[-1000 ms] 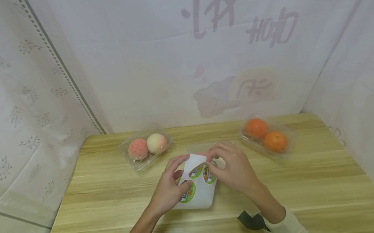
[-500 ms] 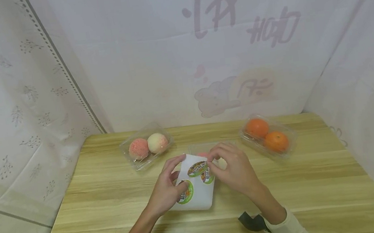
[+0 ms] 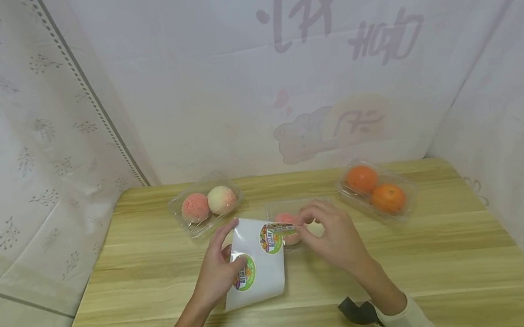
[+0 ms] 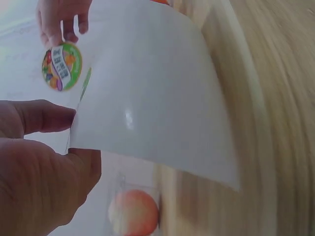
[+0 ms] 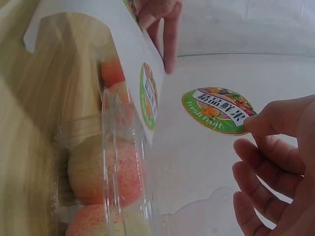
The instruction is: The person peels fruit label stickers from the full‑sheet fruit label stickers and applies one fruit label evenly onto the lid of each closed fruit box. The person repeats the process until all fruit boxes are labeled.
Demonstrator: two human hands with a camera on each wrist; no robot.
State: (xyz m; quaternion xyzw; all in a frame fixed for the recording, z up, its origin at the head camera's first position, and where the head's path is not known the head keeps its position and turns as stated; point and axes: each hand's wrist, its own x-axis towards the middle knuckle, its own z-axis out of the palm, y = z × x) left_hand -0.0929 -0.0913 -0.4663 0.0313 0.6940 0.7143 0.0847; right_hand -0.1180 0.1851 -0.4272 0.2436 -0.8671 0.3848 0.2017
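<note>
Sticker (image 5: 219, 110) pinched by thumb and forefinger of right hand (image 3: 333, 236), apart from sheet (image 3: 264, 278) pinched in left hand (image 3: 216, 274) above table (image 3: 159, 287). Nearly edge-on in head view; legible, "fresh fruit", from right wrist; sheet's blank back from left wrist.

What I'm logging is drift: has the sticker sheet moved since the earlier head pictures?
Yes, leftward: the sticker sheet now covers less of the middle clear box, which hasn't moved.
</note>
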